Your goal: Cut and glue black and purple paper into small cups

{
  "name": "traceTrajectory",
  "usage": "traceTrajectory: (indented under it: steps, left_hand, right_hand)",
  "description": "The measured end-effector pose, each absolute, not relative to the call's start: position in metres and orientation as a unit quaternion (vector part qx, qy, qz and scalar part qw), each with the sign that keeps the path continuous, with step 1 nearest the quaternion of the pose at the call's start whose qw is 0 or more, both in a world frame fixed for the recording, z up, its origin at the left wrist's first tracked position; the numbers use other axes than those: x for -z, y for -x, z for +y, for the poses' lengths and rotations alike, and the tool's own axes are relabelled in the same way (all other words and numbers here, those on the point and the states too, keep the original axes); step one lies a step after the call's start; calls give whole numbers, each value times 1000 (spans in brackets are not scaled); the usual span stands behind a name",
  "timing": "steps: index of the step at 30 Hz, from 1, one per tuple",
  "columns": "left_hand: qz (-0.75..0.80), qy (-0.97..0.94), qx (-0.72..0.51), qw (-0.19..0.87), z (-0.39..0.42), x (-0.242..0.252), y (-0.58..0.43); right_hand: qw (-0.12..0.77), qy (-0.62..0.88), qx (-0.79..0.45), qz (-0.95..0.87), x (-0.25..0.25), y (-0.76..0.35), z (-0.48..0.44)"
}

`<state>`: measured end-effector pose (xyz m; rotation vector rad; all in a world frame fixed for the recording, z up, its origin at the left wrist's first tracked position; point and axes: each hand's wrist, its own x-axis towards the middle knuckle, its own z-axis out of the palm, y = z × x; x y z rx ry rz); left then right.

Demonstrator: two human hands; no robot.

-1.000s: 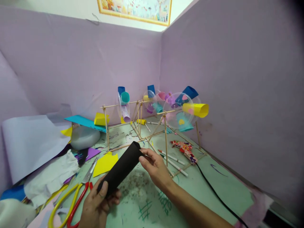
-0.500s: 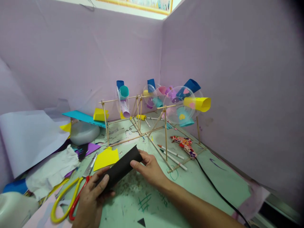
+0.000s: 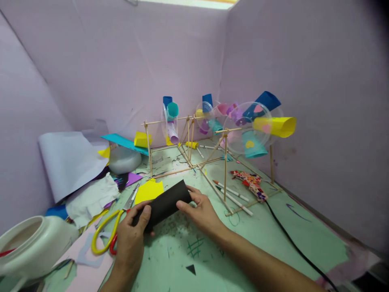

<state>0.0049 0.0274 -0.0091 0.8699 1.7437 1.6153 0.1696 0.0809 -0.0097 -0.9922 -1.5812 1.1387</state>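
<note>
A black paper roll [image 3: 166,204] lies low over the green table [image 3: 273,235], held at both ends. My left hand [image 3: 131,238] grips its near end with the thumb on top. My right hand [image 3: 201,211] pinches the far end with curled fingers. Just behind stands a stick frame [image 3: 209,162] carrying clear discs and coloured paper cups [image 3: 275,125]. Scissors with yellow and red handles [image 3: 109,233] lie to the left of my left hand, and a yellow paper scrap [image 3: 148,190] sits behind the roll.
A patterned glue gun [image 3: 251,182] with a black cord [image 3: 298,251] lies at the right, beside two pencils [image 3: 234,196]. A white plastic jar [image 3: 33,243] sits at lower left. Loose paper sheets [image 3: 73,162] and a white bowl [image 3: 124,160] crowd the left. Purple walls enclose the table.
The roll has come down from a raised tilt to lie nearly flat near the table. Both hands kept their hold. The camera swung left and down, bringing the white jar into view.
</note>
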Motion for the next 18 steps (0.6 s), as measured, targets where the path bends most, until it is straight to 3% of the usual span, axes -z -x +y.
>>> traceTrajectory:
  steps: [5,12,18]
  left_hand:
    - [674,-371,-572,286,27,5,-1]
    - [673,-381,-549,317,24,2,-4]
    - [711,-366,-524,292,24,2,-6]
  right_hand:
    - [464,486,-432,-602,6,-175,88]
    - [404,393,-616,-550,17,-169,86]
    - [399,388,-651,-517,19,-164,80]
